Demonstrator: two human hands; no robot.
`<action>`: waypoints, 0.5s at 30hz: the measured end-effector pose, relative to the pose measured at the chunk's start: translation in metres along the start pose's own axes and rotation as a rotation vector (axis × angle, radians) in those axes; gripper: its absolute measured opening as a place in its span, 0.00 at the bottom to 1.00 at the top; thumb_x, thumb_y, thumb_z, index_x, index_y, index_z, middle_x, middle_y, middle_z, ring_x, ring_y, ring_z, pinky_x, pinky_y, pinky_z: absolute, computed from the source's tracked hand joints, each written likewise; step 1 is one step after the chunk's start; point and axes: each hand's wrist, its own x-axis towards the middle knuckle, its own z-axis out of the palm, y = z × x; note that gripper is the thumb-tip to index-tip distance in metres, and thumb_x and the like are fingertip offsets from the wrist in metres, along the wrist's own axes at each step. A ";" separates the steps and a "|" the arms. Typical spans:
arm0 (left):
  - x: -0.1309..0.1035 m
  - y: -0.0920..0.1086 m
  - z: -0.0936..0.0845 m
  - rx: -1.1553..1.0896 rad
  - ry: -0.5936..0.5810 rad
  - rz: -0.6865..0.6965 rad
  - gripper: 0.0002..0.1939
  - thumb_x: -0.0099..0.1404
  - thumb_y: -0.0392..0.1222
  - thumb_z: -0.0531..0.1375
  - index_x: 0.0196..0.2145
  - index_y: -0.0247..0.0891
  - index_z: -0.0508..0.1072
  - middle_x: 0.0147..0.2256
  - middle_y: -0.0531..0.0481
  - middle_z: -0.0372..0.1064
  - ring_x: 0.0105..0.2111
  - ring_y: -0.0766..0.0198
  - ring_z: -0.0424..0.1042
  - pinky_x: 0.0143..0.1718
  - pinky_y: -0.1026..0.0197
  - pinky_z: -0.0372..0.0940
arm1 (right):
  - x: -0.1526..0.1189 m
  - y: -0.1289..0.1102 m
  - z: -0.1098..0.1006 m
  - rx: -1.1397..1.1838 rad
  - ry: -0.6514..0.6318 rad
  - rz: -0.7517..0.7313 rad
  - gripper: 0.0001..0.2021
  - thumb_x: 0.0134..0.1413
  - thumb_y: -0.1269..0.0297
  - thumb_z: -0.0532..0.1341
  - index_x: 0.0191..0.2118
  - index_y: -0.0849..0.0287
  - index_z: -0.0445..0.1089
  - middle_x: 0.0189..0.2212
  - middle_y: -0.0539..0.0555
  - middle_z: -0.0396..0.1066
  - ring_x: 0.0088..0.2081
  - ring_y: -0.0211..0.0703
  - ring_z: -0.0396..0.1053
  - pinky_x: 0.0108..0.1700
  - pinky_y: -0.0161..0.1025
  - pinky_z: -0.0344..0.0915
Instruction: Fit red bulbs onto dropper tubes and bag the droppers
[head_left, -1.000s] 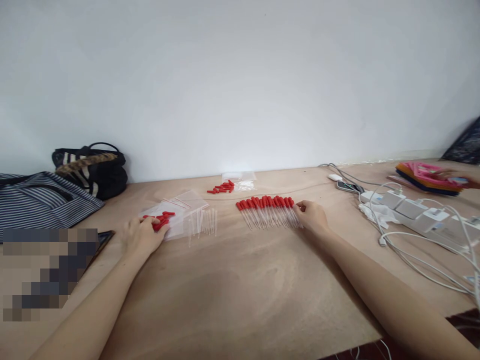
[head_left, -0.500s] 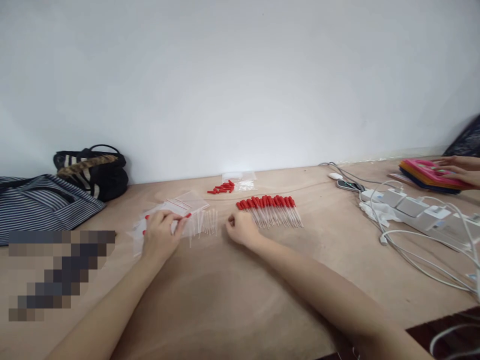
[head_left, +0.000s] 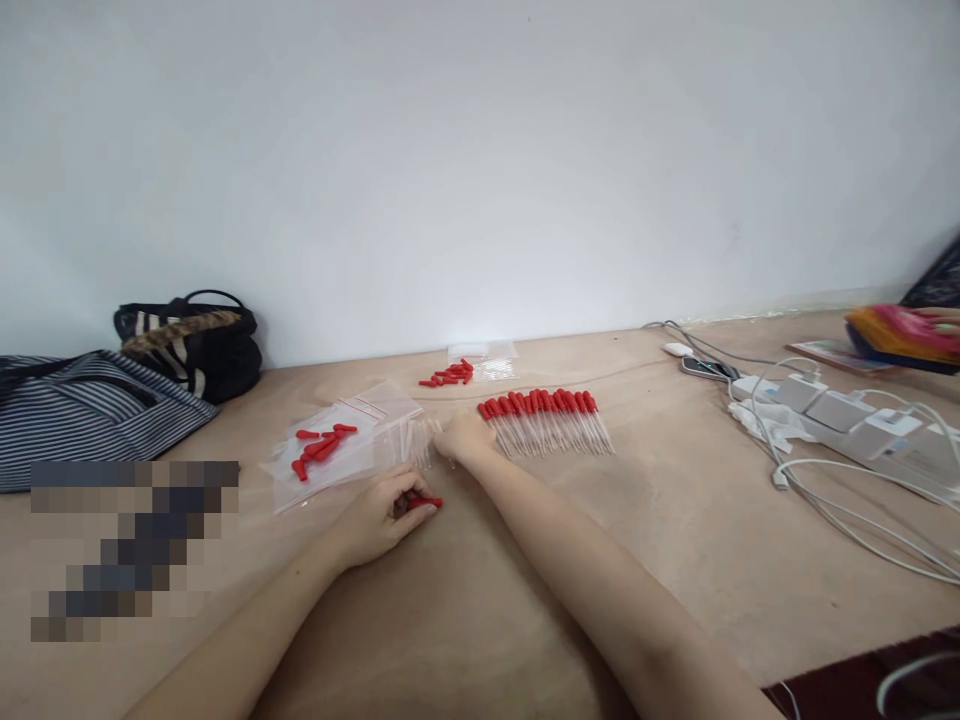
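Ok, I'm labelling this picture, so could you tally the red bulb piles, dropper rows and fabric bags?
Red bulb piles: 2 (near pile, far pile)
Dropper row: 1
Fabric bags: 2 (striped bag, black bag)
Total: 5

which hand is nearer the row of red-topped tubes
The right. The right hand is close beside the left end of the row of red-topped tubes; the left hand, holding a red bulb, is farther left and closer to the person.
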 end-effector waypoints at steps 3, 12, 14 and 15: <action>0.001 -0.001 0.005 -0.058 0.076 -0.057 0.07 0.58 0.44 0.53 0.29 0.38 0.66 0.26 0.53 0.65 0.26 0.65 0.64 0.28 0.63 0.60 | -0.010 0.004 -0.011 -0.012 0.023 0.084 0.14 0.50 0.56 0.54 0.32 0.62 0.70 0.33 0.62 0.72 0.37 0.52 0.69 0.33 0.41 0.61; 0.009 0.008 0.037 -0.569 0.202 -0.130 0.08 0.55 0.42 0.57 0.34 0.38 0.67 0.33 0.49 0.71 0.36 0.61 0.70 0.39 0.57 0.66 | -0.094 0.086 -0.042 -0.060 0.236 -0.587 0.07 0.55 0.68 0.51 0.34 0.59 0.66 0.26 0.51 0.70 0.28 0.36 0.66 0.38 0.37 0.51; 0.011 0.013 0.043 -0.608 0.197 -0.135 0.08 0.55 0.41 0.57 0.34 0.38 0.68 0.33 0.48 0.71 0.36 0.61 0.71 0.39 0.57 0.66 | -0.107 0.098 -0.045 -0.082 0.238 -0.645 0.08 0.55 0.69 0.51 0.36 0.58 0.67 0.26 0.51 0.70 0.27 0.36 0.65 0.39 0.38 0.50; 0.013 0.015 0.045 -0.616 0.194 -0.138 0.08 0.55 0.41 0.57 0.34 0.37 0.68 0.33 0.48 0.71 0.35 0.61 0.71 0.39 0.57 0.66 | -0.110 0.100 -0.046 -0.085 0.240 -0.657 0.08 0.55 0.69 0.51 0.36 0.58 0.67 0.26 0.50 0.70 0.27 0.36 0.64 0.39 0.38 0.49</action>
